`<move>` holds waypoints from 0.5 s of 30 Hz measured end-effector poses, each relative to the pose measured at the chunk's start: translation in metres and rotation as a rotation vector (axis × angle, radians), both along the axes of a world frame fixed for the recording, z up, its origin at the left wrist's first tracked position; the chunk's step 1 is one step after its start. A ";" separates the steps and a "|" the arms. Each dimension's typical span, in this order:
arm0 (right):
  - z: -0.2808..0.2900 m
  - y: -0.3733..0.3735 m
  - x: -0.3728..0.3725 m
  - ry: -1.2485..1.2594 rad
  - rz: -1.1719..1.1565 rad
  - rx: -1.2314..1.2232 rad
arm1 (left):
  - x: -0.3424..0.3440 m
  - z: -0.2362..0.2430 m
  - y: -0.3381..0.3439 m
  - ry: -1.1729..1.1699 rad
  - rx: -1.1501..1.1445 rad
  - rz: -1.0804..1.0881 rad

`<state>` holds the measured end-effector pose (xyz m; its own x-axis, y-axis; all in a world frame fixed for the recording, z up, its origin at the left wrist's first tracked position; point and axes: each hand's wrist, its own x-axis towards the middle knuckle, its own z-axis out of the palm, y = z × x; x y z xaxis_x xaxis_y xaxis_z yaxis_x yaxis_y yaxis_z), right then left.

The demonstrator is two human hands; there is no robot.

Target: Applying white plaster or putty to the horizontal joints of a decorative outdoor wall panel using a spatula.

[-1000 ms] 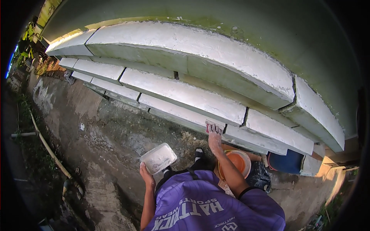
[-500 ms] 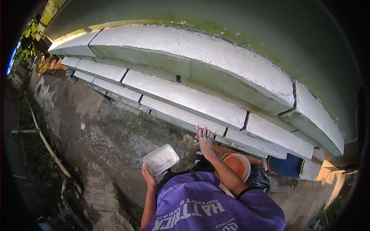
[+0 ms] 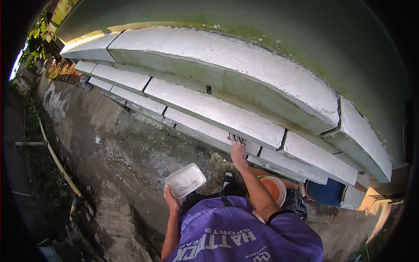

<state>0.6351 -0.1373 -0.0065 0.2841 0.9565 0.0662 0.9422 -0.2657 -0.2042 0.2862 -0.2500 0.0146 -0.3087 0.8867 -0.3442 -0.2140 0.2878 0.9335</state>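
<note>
My left hand (image 3: 172, 201) grips one edge of a shallow white rectangular tray (image 3: 186, 180), its inside smeared with pale paste. Dusted with white, my right hand (image 3: 238, 147) reaches forward to the lowest row of pale blocks (image 3: 205, 130), its fingers at the foot of the middle row (image 3: 209, 107). A flat scraper with a red grip showed in that hand a moment ago; now the fingers and knuckles hide nearly all of it. White coating covers the tops of the blocks, and dark gaps part them.
An orange bucket (image 3: 271, 188) stands beside my right forearm, with a blue tub (image 3: 323, 192) farther right. Above the blocks rises a green wall (image 3: 279, 19). A long pipe (image 3: 59, 166) lies on the rough ground at the left.
My right hand has moved forward across the lowest ledge to the foot of the middle row, and the scraper has gone mostly out of sight. The whole view has shifted slightly.
</note>
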 end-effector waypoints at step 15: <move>0.005 -0.069 0.030 0.064 0.022 0.184 | 0.004 0.012 0.003 -0.071 -0.016 -0.005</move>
